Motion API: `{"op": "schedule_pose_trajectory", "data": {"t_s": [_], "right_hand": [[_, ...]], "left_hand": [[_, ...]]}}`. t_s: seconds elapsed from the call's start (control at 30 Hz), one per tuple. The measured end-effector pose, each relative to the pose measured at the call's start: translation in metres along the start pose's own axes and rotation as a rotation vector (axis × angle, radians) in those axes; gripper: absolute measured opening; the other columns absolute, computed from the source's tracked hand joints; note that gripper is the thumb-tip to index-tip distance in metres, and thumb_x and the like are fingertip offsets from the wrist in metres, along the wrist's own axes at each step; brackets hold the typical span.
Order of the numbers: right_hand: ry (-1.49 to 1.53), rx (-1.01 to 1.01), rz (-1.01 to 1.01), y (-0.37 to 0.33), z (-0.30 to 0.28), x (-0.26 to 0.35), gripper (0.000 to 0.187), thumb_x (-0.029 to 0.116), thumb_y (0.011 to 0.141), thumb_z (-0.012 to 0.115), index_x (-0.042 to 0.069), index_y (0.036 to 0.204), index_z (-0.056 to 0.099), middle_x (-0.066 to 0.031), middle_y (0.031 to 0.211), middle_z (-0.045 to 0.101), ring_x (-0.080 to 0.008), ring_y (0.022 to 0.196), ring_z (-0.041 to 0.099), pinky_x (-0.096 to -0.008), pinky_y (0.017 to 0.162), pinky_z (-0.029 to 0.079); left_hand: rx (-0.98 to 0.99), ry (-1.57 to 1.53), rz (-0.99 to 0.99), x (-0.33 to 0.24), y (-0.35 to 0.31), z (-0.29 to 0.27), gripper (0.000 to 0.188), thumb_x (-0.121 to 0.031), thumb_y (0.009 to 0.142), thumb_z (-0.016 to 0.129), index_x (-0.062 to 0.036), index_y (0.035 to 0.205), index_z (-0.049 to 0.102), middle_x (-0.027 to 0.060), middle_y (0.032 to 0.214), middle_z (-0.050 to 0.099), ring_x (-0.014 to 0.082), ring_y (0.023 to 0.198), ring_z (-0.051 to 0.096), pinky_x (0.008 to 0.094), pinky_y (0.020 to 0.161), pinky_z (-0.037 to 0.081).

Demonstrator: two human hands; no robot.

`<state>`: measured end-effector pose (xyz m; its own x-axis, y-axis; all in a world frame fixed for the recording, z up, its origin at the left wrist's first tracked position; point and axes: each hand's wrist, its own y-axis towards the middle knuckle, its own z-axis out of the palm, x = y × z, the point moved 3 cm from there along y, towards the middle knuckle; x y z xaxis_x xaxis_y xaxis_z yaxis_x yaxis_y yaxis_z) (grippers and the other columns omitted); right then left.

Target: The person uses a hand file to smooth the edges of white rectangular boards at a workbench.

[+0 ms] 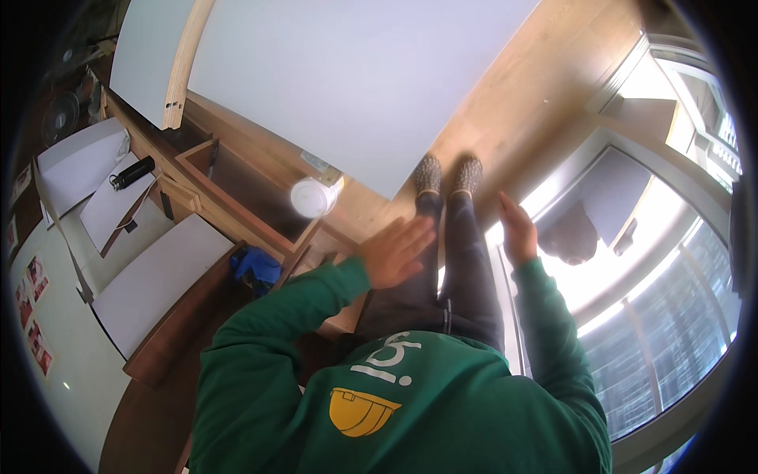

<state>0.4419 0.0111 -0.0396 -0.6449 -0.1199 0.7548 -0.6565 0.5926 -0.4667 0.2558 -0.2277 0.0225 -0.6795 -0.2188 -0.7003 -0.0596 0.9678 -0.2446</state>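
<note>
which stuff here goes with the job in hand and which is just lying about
Likely part of the job, judging by position (neither hand holds anything):
white tub, near the left hand
large pale panel, ahead of the left hand and right hand

Apparently just lying about:
black bottle
blue bundle

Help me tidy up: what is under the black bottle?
The black bottle seems to lie on a flat white piece, visible along its side; the patch directly beneath is covered and cannot be seen.
</note>
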Motion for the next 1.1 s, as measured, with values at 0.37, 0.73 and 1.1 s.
{"op": "schedule_pose_trajectory", "data": {"t_s": [0.37, 0.73, 1.1], "right_hand": [[0.049, -0.003, 0.065, -0.011, 0.005, -0.010, 0.036, 0.009, 0.099, 0.060, 0.013, 0.134, 0.066, -0.0094, 0.104, 0.067, -0.0168, 0.094, 0.064, -0.0285, 0.088, 0.049], [-0.157, 0.051, 0.139, -0.025, -0.035, 0.027, 0.038, 0.012, 0.097, 0.059, 0.016, 0.135, 0.064, -0.0154, 0.102, 0.069, -0.0285, 0.095, 0.067, -0.0364, 0.090, 0.051], [-0.093, 0.308, -0.057, 0.051, -0.164, 0.116, 0.022, 0.017, 0.102, 0.054, 0.000, 0.115, 0.060, -0.0124, 0.078, 0.065, -0.0215, 0.063, 0.065, -0.0336, 0.056, 0.054]], "left_hand": [[-0.612, -1.162, -0.755, 0.032, 0.020, -0.018, 0.034, -0.031, 0.102, 0.060, 0.0013, 0.113, 0.062, 0.0067, 0.104, 0.067, 0.0163, 0.106, 0.063, 0.0320, 0.096, 0.046], [-0.565, -1.302, -0.746, 0.043, 0.012, 0.001, 0.031, -0.028, 0.106, 0.054, 0.0003, 0.117, 0.060, 0.0109, 0.106, 0.070, 0.0171, 0.097, 0.065, 0.0326, 0.089, 0.050], [-1.050, -0.271, -0.876, 0.035, 0.018, -0.035, 0.084, -0.030, 0.071, 0.081, 0.0044, 0.139, 0.045, 0.0289, 0.134, 0.053, 0.0463, 0.125, 0.050, 0.0539, 0.107, 0.039]]}}
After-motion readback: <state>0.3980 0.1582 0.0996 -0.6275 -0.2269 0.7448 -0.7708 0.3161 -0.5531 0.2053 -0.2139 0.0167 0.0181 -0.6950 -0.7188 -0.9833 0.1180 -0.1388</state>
